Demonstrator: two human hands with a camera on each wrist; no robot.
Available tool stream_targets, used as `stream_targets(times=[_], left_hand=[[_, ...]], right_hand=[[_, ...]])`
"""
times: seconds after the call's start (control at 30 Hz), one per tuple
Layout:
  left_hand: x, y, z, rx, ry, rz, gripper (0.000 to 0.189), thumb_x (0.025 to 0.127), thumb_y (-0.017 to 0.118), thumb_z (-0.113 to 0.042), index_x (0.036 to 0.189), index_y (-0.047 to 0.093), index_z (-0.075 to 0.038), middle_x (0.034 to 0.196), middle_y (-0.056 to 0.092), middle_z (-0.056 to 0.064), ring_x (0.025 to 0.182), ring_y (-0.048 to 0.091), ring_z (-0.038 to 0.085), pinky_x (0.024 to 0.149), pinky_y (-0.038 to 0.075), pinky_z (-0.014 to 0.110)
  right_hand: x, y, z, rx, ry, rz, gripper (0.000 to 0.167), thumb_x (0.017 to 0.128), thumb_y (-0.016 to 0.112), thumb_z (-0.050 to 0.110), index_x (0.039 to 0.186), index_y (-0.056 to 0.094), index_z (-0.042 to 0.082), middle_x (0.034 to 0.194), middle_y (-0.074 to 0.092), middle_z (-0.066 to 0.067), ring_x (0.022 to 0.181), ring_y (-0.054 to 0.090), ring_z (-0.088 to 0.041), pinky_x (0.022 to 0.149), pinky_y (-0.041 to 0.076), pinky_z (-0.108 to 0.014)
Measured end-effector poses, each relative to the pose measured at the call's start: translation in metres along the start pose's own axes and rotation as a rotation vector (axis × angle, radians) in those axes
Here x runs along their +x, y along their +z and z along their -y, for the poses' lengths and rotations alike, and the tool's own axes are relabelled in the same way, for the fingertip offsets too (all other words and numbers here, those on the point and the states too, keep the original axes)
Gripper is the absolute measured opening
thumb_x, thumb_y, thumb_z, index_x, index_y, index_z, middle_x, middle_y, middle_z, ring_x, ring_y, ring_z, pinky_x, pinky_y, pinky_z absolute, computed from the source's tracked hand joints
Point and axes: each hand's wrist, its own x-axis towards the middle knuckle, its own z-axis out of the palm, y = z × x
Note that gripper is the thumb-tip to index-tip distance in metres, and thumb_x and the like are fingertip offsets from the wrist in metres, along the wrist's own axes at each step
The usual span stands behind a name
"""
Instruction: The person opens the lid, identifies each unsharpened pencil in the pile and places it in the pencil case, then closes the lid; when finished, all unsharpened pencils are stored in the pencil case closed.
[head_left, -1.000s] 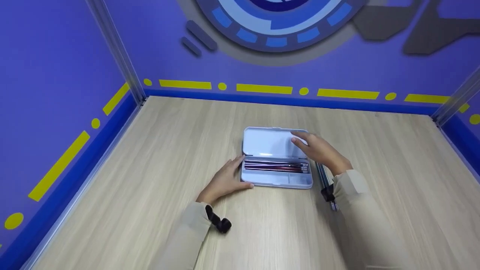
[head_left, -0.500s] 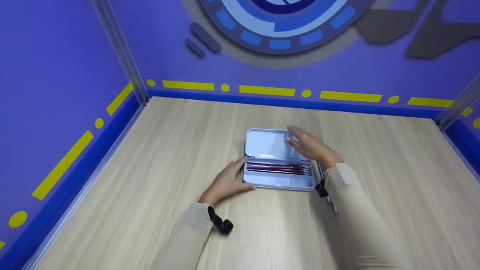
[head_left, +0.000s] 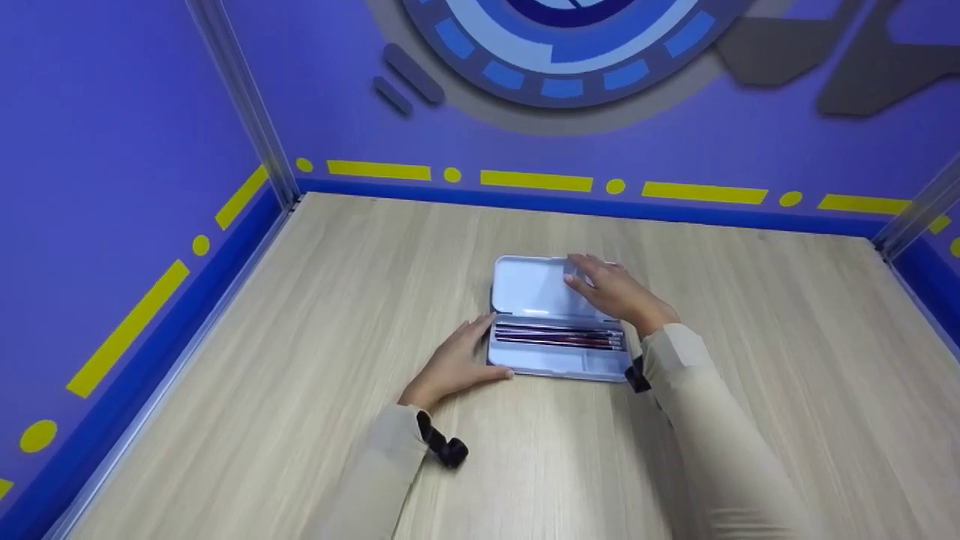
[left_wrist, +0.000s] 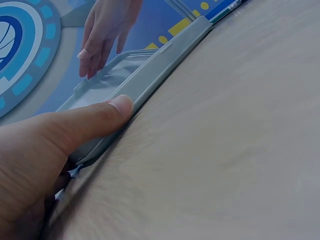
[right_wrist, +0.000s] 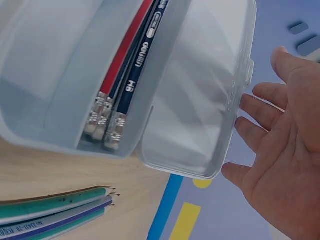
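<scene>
An open pencil case (head_left: 540, 363) of pale translucent plastic lies on the table, its lid (head_left: 529, 285) tilted back. Several pencils (right_wrist: 134, 75), dark blue and red with metal-banded eraser ends, lie in its rear compartment. My left hand (head_left: 454, 365) holds the case's left end, thumb (left_wrist: 107, 117) on the front wall and the other fingers round the end. At the lid's outer edge, my right hand (head_left: 619, 294) touches with nearly straight fingers (right_wrist: 260, 111), palm facing the case. In the head view this hand covers the lid's right part.
Several green and silver-white pencils (right_wrist: 65, 210) lie on the table beside the case's right end, hidden by the right arm in the head view. Blue walls (head_left: 112, 150) with yellow marks border the wooden table (head_left: 300, 337) at the back and sides.
My right hand has shifted a little left along the lid's edge, and its arm now hides the loose pencils. The left hand keeps its hold on the case.
</scene>
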Motion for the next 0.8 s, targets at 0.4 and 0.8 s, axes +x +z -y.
stream_targets(times=[0.4,0.8], left_hand=[[0.001,0.001,0.000,0.008,-0.013,0.003,0.102,0.072,0.081,-0.047,0.152,0.029,-0.011,0.155,0.033,0.011,0.144,0.025,0.037,0.119,0.021,0.048],[0.000,0.000,-0.002,-0.012,-0.035,0.003,0.103,0.071,0.082,-0.046,0.152,0.028,-0.012,0.156,0.031,0.010,0.145,0.021,0.039,0.120,0.019,0.048]], right_hand=[[-0.013,-0.001,0.006,-0.091,-0.139,-0.153,0.052,0.102,0.045,0.034,0.147,0.039,0.009,0.152,0.038,-0.016,0.142,0.032,-0.036,0.117,0.023,-0.054],[-0.027,-0.005,0.010,-0.083,-0.209,-0.233,0.041,0.101,0.048,0.032,0.136,0.055,0.011,0.142,0.050,-0.012,0.134,0.043,-0.032,0.113,0.034,-0.051]])
